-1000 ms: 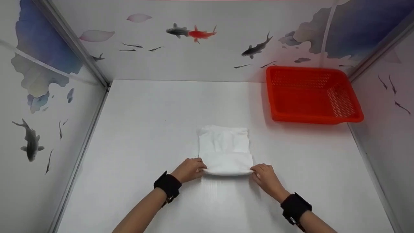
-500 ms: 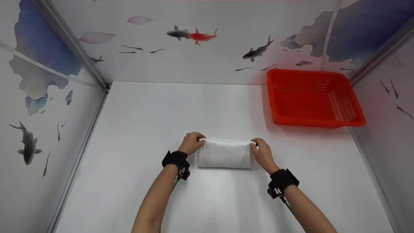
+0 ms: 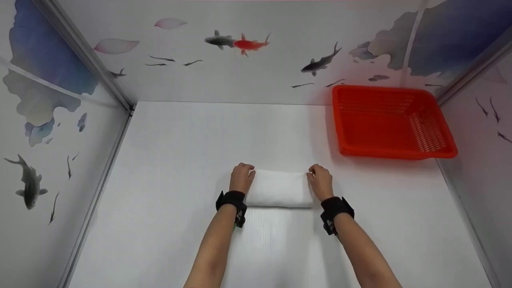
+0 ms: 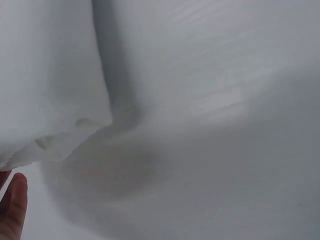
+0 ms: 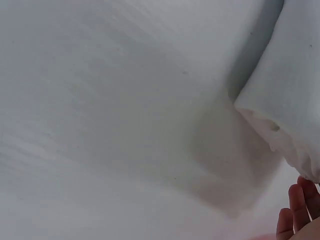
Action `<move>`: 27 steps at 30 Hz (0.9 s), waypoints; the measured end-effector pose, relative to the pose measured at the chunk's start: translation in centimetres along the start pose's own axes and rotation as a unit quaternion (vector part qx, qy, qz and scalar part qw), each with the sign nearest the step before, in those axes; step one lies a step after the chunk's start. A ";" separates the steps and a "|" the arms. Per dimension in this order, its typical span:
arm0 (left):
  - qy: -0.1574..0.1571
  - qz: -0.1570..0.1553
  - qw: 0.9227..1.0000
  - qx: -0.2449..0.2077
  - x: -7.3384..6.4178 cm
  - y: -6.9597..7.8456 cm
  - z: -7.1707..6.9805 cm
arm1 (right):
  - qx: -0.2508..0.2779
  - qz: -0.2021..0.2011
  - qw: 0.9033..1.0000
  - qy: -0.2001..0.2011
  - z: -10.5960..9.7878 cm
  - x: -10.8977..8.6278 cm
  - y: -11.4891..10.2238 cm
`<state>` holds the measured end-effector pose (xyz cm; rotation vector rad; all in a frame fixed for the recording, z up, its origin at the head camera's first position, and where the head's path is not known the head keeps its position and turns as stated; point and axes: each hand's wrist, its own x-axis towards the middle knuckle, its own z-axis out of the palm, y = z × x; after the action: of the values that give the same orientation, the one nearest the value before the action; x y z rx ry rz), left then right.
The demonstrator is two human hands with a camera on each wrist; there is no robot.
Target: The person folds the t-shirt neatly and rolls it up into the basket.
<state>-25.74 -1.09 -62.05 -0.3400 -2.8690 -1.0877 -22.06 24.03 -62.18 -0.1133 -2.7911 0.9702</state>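
A folded white cloth [image 3: 280,189] lies as a flat, thick rectangle on the white table, its layered ends showing in both wrist views. At its far left corner is my left hand [image 3: 241,178], thumb and fingers slightly apart beside the edge. In the left wrist view, fingers [image 4: 15,202] show just below the cloth's end [image 4: 65,145]. My right hand [image 3: 321,182] is at the far right corner with loosely bent fingers. In the right wrist view, its fingers [image 5: 296,202] are close against the cloth's end [image 5: 280,130]; whether they touch is hard to tell.
A red plastic basket [image 3: 340,150] with perforated sides stands at the back right of the table [image 3: 192,136]. White panels printed with fish [image 3: 246,43] enclose the left, back and right sides.
The cloth's near edge was lifted and folded away from me onto the far part, leaving a smaller rectangle. Both hands moved forward with that edge, then loosened at its corners.
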 end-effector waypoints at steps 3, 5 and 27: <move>-0.017 -0.007 1.000 0.018 -0.4 0.0 0.1 | -0.015 0.012 1.000 -0.019 0.0 0.2 -0.1; -0.029 -0.012 0.999 0.008 -0.6 -0.1 0.0 | -0.010 0.026 0.999 -0.032 -0.2 0.2 -0.2; -0.040 -0.196 0.972 -0.126 -5.3 1.0 0.2 | 0.120 0.268 0.951 -0.094 -0.8 -5.1 -2.0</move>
<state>-20.39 -1.24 -62.23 0.1931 -2.9458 -1.5381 -16.89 22.27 -61.09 -0.8191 -2.8338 1.4993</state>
